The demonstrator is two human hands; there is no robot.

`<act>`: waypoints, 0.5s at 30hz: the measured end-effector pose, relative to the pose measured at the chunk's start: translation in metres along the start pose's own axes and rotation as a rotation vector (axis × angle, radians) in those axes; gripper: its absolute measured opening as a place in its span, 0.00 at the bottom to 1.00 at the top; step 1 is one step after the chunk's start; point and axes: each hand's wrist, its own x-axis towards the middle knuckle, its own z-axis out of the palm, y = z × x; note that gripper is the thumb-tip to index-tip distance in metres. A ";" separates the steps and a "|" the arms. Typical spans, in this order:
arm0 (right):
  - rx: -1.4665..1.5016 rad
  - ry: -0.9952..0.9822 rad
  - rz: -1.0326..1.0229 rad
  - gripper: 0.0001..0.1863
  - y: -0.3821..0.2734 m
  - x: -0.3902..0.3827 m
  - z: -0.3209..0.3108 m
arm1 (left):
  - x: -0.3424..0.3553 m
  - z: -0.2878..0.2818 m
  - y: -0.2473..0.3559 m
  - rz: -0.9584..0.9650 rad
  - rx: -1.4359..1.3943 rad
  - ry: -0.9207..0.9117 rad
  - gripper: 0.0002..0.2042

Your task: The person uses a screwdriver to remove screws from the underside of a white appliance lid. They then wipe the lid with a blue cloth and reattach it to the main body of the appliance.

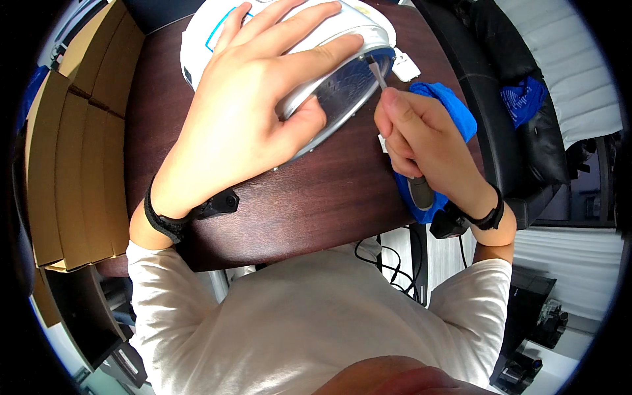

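A rounded white appliance (375, 20) with a dark glossy panel (339, 92) lies at the far side of the table. My left hand (263, 92) grips it, fingers spread over the white shell and thumb bent against the panel's edge. My right hand (421, 128) is closed around a slim tool with a grey-green handle (421, 193). The tool's pale, narrow shaft (378, 74) points at the right end of the panel's rim; whether the tip touches cannot be told. Beneath the right hand lies a bright blue cloth (451, 105), partly covered.
Brown cardboard boxes (72, 171) line the left side of the dark wooden table (316, 204). A small white block (405, 66) sits beside the appliance. A black sofa (500, 99) with a blue bag (523, 102) stands right. Black cables (395, 268) hang below the table's front edge.
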 end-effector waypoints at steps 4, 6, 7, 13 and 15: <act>-0.077 0.041 0.001 0.23 -0.005 0.000 0.000 | 0.000 0.003 0.002 0.054 0.031 0.067 0.30; -0.103 0.044 0.010 0.23 -0.007 -0.001 0.001 | -0.001 0.006 -0.004 0.077 0.114 0.060 0.30; -0.111 0.039 0.011 0.23 -0.008 -0.003 0.001 | 0.004 0.002 0.001 0.070 0.159 0.022 0.30; -0.194 0.071 -0.038 0.23 -0.005 -0.001 0.004 | -0.003 0.016 -0.013 0.122 0.046 0.153 0.30; -0.180 0.070 -0.029 0.24 -0.004 -0.001 0.003 | -0.004 0.015 -0.014 0.129 0.087 0.137 0.30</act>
